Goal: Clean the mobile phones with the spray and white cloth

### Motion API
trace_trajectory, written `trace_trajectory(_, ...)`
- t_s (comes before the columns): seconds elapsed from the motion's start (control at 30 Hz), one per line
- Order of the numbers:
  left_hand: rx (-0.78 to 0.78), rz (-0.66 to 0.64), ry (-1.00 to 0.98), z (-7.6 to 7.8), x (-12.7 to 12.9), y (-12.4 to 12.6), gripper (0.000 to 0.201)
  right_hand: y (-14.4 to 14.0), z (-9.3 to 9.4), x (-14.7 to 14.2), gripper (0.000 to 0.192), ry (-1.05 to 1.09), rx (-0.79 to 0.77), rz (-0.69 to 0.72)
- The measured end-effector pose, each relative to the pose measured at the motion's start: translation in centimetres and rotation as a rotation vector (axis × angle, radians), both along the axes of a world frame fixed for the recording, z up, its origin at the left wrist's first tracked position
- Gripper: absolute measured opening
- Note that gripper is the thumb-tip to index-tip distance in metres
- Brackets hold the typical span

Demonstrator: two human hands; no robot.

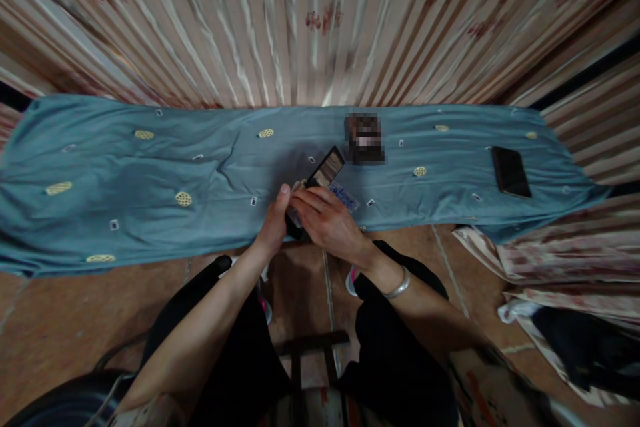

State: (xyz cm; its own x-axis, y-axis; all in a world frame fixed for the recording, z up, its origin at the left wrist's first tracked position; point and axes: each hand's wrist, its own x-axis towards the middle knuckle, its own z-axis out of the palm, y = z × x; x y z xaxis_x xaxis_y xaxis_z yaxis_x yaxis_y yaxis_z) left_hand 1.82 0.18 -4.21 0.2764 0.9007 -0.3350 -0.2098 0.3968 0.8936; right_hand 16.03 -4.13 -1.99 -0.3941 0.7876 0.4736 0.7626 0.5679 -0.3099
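My left hand (274, 221) is closed near the front edge of the cloth, its thumb pointing up. It grips a black flat case (294, 229), mostly covered by the hands. Beyond the fingers sticks out a black-framed rectangular panel (327, 168) with a shiny face; whether it belongs to the case I cannot tell. My right hand (327, 219) lies across from the right, fingers bent together and meeting the left fingertips. Whatever small thing they pinch is hidden. Under the right hand's far side shows a clear packet with blue markings (345, 198).
A blue patterned cloth (225, 180) covers the long table. A blurred-out dark box (365, 139) stands behind my hands. Towards the right end lies a flat black rectangular object (510, 172). Pleated curtains (290, 27) hang behind. A black stool-like seat (65, 403) is at lower left.
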Motion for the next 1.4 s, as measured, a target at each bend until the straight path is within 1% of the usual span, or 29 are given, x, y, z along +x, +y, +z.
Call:
trace_trajectory(0.1,0.011,-0.050,0.070,0.6,-0.2,-0.4,0.073,1.3,-0.3,1.5,0.034,0.007,0.026,-0.086)
trace_trajectory(0.17,0.001,-0.107,0.110,1.1,-0.3,-0.7,0.081,2.1,-0.6,2.5,0.034,0.019,0.029,-0.123)
trace_trajectory(0.3,0.003,-0.164,0.130,1.7,-0.4,-1.0,0.091,3.2,-1.2,4.0,0.033,0.053,0.066,-0.213)
trace_trajectory(0.47,0.013,-0.171,0.154,1.9,-0.5,-1.0,0.091,4.0,-1.5,5.1,0.034,0.059,0.140,-0.276)
trace_trajectory(0.6,0.013,-0.174,0.145,1.9,-0.5,-1.1,0.087,4.0,-1.4,5.3,0.034,0.066,0.131,-0.293)
trace_trajectory(0.67,0.008,-0.167,0.133,1.8,-0.6,-1.1,0.084,3.7,-1.4,4.8,0.034,0.075,0.104,-0.281)
trace_trajectory(0.8,-0.005,-0.141,0.116,1.5,-0.7,-0.9,0.080,2.7,-1.4,3.3,0.034,0.057,0.058,-0.208)
trace_trajectory(0.97,0.004,-0.118,0.116,1.0,-0.7,-0.7,0.090,1.7,-1.0,2.0,0.034,0.038,0.037,-0.155)
trace_trajectory(1.03,0.015,-0.116,0.120,0.8,-0.7,-0.7,0.091,1.4,-0.9,1.7,0.034,0.039,0.034,-0.141)
trace_trajectory(1.13,0.028,-0.097,0.111,0.4,-0.7,-0.6,0.084,1.0,-0.7,1.1,0.034,0.028,0.029,-0.110)
trace_trajectory(1.27,0.041,-0.017,0.048,-0.3,-0.7,-0.4,0.068,0.4,-0.5,0.2,0.035,0.001,0.055,-0.055)
trace_trajectory(1.4,0.041,0.042,0.008,-0.5,-0.6,-0.1,0.061,0.0,-0.3,-0.3,0.036,-0.012,0.069,-0.025)
